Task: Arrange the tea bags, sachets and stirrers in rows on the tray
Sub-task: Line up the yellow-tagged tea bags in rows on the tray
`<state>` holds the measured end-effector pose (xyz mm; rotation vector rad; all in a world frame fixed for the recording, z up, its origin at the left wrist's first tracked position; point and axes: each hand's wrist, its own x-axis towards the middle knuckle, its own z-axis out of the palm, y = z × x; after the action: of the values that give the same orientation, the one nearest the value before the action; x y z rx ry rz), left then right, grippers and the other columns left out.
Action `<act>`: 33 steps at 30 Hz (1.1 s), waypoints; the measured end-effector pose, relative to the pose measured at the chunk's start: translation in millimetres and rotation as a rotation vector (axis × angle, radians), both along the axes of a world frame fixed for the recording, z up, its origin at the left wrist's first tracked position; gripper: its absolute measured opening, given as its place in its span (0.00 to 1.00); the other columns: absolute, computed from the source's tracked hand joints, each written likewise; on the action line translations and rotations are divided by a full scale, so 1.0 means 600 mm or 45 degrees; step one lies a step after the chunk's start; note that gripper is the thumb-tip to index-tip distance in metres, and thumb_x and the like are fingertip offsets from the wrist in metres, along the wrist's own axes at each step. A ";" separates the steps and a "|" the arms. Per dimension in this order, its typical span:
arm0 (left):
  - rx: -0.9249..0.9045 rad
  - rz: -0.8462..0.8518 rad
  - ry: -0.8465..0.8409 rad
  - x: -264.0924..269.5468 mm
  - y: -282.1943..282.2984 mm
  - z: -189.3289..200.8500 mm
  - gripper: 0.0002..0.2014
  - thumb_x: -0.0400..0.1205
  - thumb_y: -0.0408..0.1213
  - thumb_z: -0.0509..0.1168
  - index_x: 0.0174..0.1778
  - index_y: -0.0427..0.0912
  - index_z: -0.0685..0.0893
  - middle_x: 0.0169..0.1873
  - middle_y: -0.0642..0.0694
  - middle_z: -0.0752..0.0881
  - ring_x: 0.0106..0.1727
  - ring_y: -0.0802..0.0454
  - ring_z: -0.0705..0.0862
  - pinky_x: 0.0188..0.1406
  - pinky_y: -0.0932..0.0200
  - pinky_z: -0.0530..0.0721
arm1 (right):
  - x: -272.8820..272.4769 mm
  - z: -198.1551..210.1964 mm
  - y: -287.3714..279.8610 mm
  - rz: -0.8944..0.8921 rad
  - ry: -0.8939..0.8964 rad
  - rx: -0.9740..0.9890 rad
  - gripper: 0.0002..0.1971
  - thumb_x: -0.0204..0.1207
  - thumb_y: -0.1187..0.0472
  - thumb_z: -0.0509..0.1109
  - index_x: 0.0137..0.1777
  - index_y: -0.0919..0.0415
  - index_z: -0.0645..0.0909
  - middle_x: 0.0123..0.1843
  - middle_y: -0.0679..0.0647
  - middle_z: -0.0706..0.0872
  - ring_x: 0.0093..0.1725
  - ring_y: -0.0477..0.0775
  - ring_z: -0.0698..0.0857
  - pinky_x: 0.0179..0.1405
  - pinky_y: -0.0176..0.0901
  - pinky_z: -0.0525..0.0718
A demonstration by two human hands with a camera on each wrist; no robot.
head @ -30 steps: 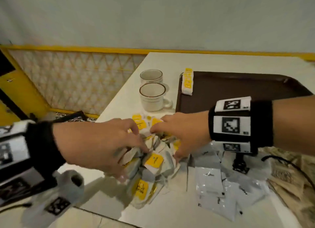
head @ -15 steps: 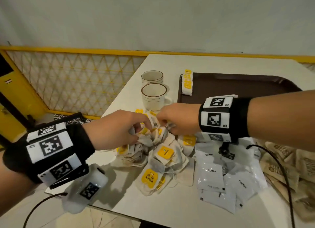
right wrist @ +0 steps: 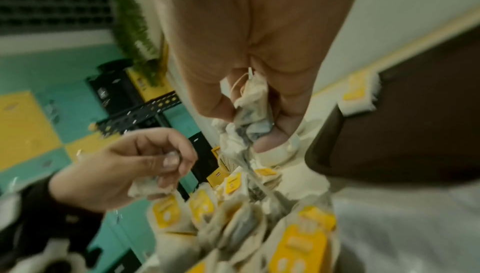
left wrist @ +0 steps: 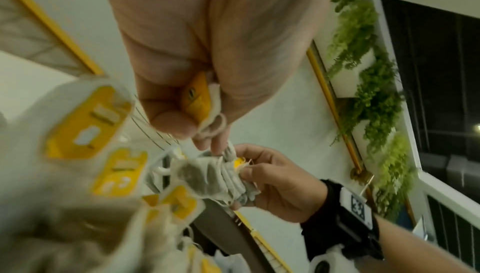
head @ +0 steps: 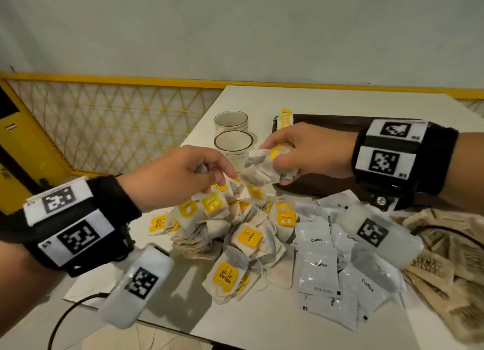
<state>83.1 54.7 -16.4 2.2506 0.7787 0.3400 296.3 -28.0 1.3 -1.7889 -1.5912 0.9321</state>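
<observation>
A white table (head: 262, 323) carried a brown tray (head: 327, 121), then a heap of tea bags (head: 235, 234). Above it, the right hand (head: 309, 150) clutched a bunch of tea bags (head: 262, 171); the left hand (head: 178, 174) pinched seemingly one tea bag (left wrist: 197, 98).

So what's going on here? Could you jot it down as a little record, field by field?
Left hand: pinches one tea bag, above the pile
Right hand: grips a bunch of tea bags, lifted off the table
Tea bag pile: loose heap on the white table
Coffee sachets: scattered right of the pile
Brown sachets: far right, blurred
Tray: brown, one small stack of tea bags at its left edge
Cups: two, left of the tray
Stirrers: none visible
</observation>
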 end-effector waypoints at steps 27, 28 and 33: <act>-0.300 -0.001 -0.653 0.196 -0.024 0.114 0.10 0.75 0.27 0.73 0.43 0.43 0.79 0.27 0.53 0.83 0.25 0.58 0.79 0.21 0.66 0.76 | 0.049 0.045 -0.057 -0.280 1.416 0.359 0.11 0.81 0.62 0.64 0.61 0.58 0.79 0.49 0.53 0.88 0.40 0.45 0.88 0.28 0.35 0.86; -0.339 -0.016 -0.700 0.215 -0.029 0.118 0.09 0.76 0.26 0.72 0.43 0.42 0.79 0.28 0.50 0.84 0.26 0.57 0.80 0.23 0.66 0.77 | 0.060 0.049 -0.060 -0.310 1.450 0.416 0.13 0.81 0.62 0.64 0.65 0.58 0.78 0.51 0.53 0.88 0.40 0.44 0.88 0.28 0.34 0.86; -0.442 -0.091 -0.811 0.291 -0.058 0.124 0.06 0.78 0.25 0.69 0.42 0.40 0.81 0.33 0.42 0.84 0.30 0.54 0.83 0.31 0.62 0.82 | 0.109 0.049 -0.087 -0.427 1.389 0.653 0.15 0.82 0.66 0.63 0.68 0.61 0.78 0.48 0.53 0.89 0.40 0.45 0.88 0.27 0.36 0.85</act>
<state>257.6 19.6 58.0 1.6901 0.3780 0.7730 361.9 -80.0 30.7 -0.8515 -0.6915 0.9540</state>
